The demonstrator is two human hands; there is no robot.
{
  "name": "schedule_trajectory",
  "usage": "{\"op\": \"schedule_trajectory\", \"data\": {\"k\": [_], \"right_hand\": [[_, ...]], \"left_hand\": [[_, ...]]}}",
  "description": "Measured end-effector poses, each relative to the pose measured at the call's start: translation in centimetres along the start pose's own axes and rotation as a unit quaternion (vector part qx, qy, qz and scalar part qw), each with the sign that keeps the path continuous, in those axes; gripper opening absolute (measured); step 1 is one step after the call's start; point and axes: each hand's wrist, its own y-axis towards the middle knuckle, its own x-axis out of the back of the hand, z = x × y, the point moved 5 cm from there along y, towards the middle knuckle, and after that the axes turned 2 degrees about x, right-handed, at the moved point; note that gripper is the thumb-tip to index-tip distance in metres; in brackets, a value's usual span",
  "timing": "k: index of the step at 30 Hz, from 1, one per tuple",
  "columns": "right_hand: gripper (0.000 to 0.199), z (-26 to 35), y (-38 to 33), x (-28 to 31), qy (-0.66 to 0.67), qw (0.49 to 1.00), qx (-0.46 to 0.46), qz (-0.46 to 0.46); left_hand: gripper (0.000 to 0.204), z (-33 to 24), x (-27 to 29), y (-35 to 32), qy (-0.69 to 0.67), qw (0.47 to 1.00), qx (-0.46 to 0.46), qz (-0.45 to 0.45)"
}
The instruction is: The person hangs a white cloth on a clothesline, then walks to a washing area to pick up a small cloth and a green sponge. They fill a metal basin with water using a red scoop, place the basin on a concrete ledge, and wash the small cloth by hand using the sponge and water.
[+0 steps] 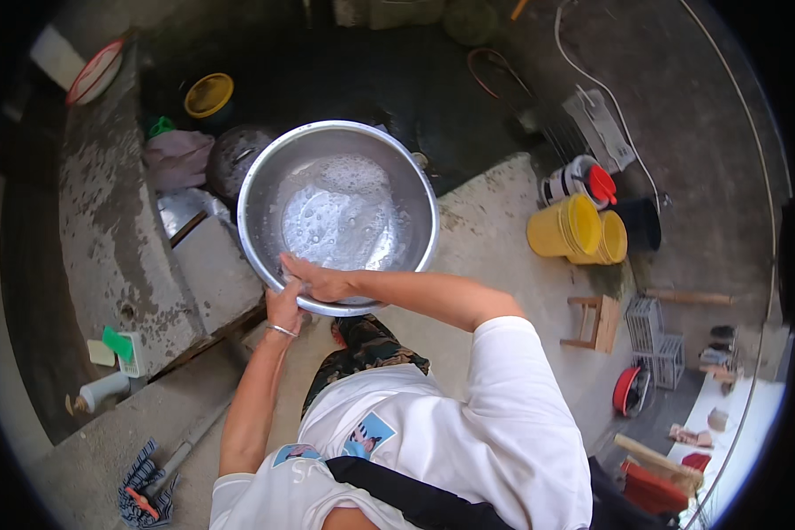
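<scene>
A large round metal basin (412, 199) stands in front of me, with shallow sudsy water (340, 212) in its bottom. My left hand (284, 306) grips the near left part of its rim. Just inside that rim, my right hand (321, 280) reaches across to the left, its fingers stretched out against the inner wall beside my left hand. Whether a small thing lies under the right palm is hidden.
Yellow buckets (564, 228) and a dark bucket (638, 223) stand at the right, near a small wooden stool (592, 323). A concrete ledge (106, 221) runs along the left, with a green brush (117, 343) near its end. A mop (150, 486) lies at lower left.
</scene>
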Motion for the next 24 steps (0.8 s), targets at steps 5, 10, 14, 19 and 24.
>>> {"op": "schedule_trajectory", "data": {"k": [5,10,14,19,24], "right_hand": [[0.059,0.3,-15.2,4.2,-0.045,0.983,-0.147,0.097],[0.050,-2.1,-31.6,8.2,-0.171,0.952,-0.242,0.072],[0.050,-2.2,-37.6,7.0,-0.054,0.955,-0.235,-0.174],[0.043,-2.3,-48.2,8.7,-0.041,0.960,-0.148,-0.236],[0.035,-5.6,-66.6,11.9,-0.208,0.883,-0.410,-0.096]], "left_hand": [[0.016,3.3,-7.8,-2.4,-0.007,0.999,0.029,0.020],[0.015,7.8,-16.6,-5.0,0.103,0.991,0.022,0.080],[0.016,13.5,-26.1,-8.1,0.127,0.982,0.021,0.136],[0.020,22.6,-35.3,-11.4,0.100,0.981,0.047,0.162],[0.017,27.4,-44.1,-15.9,0.097,0.976,0.107,0.163]]}}
